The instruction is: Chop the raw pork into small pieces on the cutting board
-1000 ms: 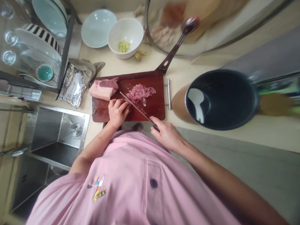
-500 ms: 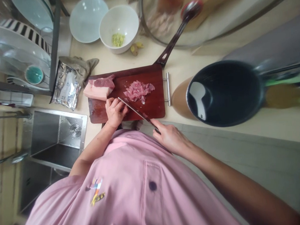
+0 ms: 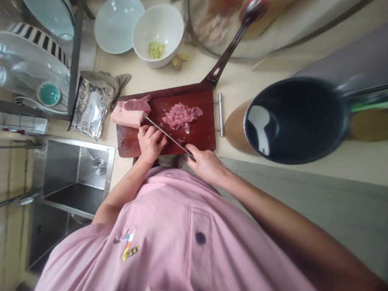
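My right hand (image 3: 209,165) is closed round the handle of a kitchen knife (image 3: 168,135), whose blade slants up and left across the cutting board (image 3: 200,139). Beside the blade, my left hand (image 3: 151,142) presses down on the board with curled fingers; whatever lies under them is hidden, probably by the hand itself. A slab of raw pork (image 3: 131,111) with a pale fat layer rests at the board's left end, near the knife tip. Right of the blade sits a heap of chopped meat (image 3: 182,117).
Behind the board stand a white bowl (image 3: 174,29) with chopped pale-green bits and a pale blue plate (image 3: 118,25). A dark pot (image 3: 295,120) is at the right, a sink (image 3: 64,167) at the left. A foil packet (image 3: 89,109) lies by the dish rack (image 3: 74,60).
The knife and my right hand have moved left and slightly up, bringing the tip close to the pork slab. My left hand stays at nearly the same spot. The whole view has shifted slightly.
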Tool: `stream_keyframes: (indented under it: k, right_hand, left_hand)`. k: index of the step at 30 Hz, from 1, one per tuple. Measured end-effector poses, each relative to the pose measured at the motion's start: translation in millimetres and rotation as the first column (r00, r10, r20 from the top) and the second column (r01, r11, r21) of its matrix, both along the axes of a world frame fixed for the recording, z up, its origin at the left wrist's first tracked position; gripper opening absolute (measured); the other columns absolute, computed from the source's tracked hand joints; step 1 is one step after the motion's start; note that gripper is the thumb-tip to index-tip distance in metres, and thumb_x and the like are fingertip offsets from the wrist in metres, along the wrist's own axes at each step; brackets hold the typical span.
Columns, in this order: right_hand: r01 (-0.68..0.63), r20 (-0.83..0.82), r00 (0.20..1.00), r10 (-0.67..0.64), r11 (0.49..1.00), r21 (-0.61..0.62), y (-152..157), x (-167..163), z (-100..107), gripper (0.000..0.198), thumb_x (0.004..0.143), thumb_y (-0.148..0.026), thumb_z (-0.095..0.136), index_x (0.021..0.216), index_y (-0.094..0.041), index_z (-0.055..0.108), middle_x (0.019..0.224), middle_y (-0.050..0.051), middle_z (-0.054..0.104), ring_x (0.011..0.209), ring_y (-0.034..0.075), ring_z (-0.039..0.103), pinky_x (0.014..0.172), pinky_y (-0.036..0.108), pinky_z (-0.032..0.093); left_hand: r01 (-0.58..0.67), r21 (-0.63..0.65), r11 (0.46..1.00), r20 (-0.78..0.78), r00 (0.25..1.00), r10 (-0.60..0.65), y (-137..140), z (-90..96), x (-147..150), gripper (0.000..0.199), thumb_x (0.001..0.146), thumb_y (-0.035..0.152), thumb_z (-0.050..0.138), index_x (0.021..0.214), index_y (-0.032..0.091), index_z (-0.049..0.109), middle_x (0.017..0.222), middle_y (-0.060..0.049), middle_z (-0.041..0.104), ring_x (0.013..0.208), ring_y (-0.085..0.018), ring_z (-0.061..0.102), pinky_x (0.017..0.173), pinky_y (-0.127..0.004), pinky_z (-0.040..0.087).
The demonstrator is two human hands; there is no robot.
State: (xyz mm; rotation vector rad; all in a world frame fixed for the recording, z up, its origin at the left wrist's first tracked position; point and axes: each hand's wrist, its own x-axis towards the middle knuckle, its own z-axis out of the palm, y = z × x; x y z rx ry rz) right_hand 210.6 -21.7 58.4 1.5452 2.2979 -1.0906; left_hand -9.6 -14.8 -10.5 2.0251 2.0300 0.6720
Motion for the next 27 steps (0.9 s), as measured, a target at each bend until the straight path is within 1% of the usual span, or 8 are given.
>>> stream_keyframes:
  k: [4, 7, 10, 13, 18, 20, 23, 27]
  right_hand:
    - [0.011, -0.02, 1.0, -0.012, 0.999, -0.036, 3.2, 6.1, 4.2, 0.04, 0.086, -0.025, 0.042, 0.123, -0.02, 0.055, 0.075, 0.006, 0.069, 0.064, 0.02, 0.062, 0.057, 0.025, 0.036]
    - [0.023, -0.021, 0.999, -0.023, 0.999, -0.031, 5.6, 12.0, 3.3, 0.041, 0.085, -0.024, 0.044, 0.124, -0.02, 0.055, 0.074, 0.004, 0.068, 0.063, 0.019, 0.061, 0.057, 0.024, 0.036]
    - [0.058, -0.09, 0.994, -0.062, 0.997, -0.045, 16.3, 10.0, 3.0, 0.037, 0.086, -0.025, 0.043, 0.12, -0.021, 0.058, 0.074, 0.003, 0.068, 0.064, 0.018, 0.061, 0.058, 0.024, 0.038]
    - [0.091, -0.109, 0.99, -0.091, 0.996, -0.003, 22.3, 7.3, 8.3, 0.036, 0.086, -0.026, 0.043, 0.118, -0.019, 0.058, 0.074, 0.004, 0.068, 0.065, 0.019, 0.062, 0.06, 0.025, 0.039]
    - [-0.002, -0.097, 0.995, 0.004, 1.0, 0.026, 5.0, 14.2, 21.1, 0.04, 0.086, -0.026, 0.043, 0.123, -0.018, 0.056, 0.069, 0.004, 0.067, 0.06, 0.02, 0.061, 0.057, 0.026, 0.037]
    - [-0.017, -0.096, 0.995, 0.018, 1.0, 0.011, -2.3, 20.6, 24.3, 0.04, 0.086, -0.024, 0.043, 0.122, -0.019, 0.056, 0.071, 0.004, 0.067, 0.062, 0.019, 0.062, 0.058, 0.026, 0.038]
    - [-0.014, -0.074, 0.997, 0.01, 0.998, -0.058, -5.5, 28.7, 27.4, 0.038, 0.085, -0.024, 0.043, 0.121, -0.019, 0.057, 0.072, 0.004, 0.067, 0.063, 0.019, 0.063, 0.058, 0.024, 0.038]
    - [-0.012, -0.048, 0.999, 0.006, 0.993, -0.117, 3.9, 18.9, 23.5, 0.038, 0.085, -0.024, 0.043, 0.12, -0.019, 0.056, 0.069, 0.003, 0.067, 0.062, 0.018, 0.062, 0.057, 0.024, 0.038]
  left_hand:
    - [-0.022, 0.005, 1.0, 0.034, 0.999, 0.021, 0.7, 1.6, 1.2, 0.015, 0.085, 0.034, 0.061, 0.091, 0.024, 0.069, 0.099, -0.005, 0.066, 0.105, -0.027, 0.046, 0.093, -0.042, 0.036]
    - [-0.032, 0.035, 0.999, 0.031, 0.999, 0.03, 0.2, -0.5, 1.4, 0.013, 0.084, 0.033, 0.062, 0.091, 0.024, 0.069, 0.098, -0.006, 0.066, 0.105, -0.026, 0.046, 0.093, -0.042, 0.036]
    - [-0.017, 0.079, 0.997, 0.03, 0.999, 0.015, -0.9, -3.5, 0.1, 0.012, 0.085, 0.03, 0.061, 0.092, 0.024, 0.069, 0.101, -0.005, 0.066, 0.103, -0.024, 0.047, 0.095, -0.041, 0.036]
    - [0.001, 0.111, 0.994, 0.014, 1.0, -0.002, -1.7, -5.1, -1.3, 0.012, 0.086, 0.03, 0.061, 0.092, 0.023, 0.068, 0.102, -0.004, 0.066, 0.1, -0.022, 0.049, 0.095, -0.039, 0.036]
    - [0.008, 0.176, 0.984, -0.042, 0.999, 0.0, -1.4, -5.1, -1.6, 0.011, 0.083, 0.032, 0.064, 0.09, 0.024, 0.068, 0.093, -0.004, 0.066, 0.098, -0.023, 0.048, 0.092, -0.038, 0.038]
    - [0.018, 0.196, 0.981, -0.059, 0.998, -0.006, -1.2, -5.0, -1.4, 0.01, 0.082, 0.032, 0.066, 0.088, 0.023, 0.068, 0.088, -0.004, 0.065, 0.097, -0.023, 0.048, 0.091, -0.037, 0.039]
    - [0.015, 0.207, 0.978, -0.064, 0.998, -0.002, -0.9, -5.0, -0.9, 0.009, 0.082, 0.03, 0.065, 0.086, 0.023, 0.068, 0.084, -0.004, 0.063, 0.096, -0.023, 0.047, 0.088, -0.036, 0.04]
    - [0.014, 0.194, 0.981, -0.052, 0.999, -0.005, 0.2, -4.5, -0.9, 0.009, 0.082, 0.03, 0.065, 0.085, 0.023, 0.069, 0.082, -0.004, 0.063, 0.096, -0.023, 0.047, 0.088, -0.036, 0.04]
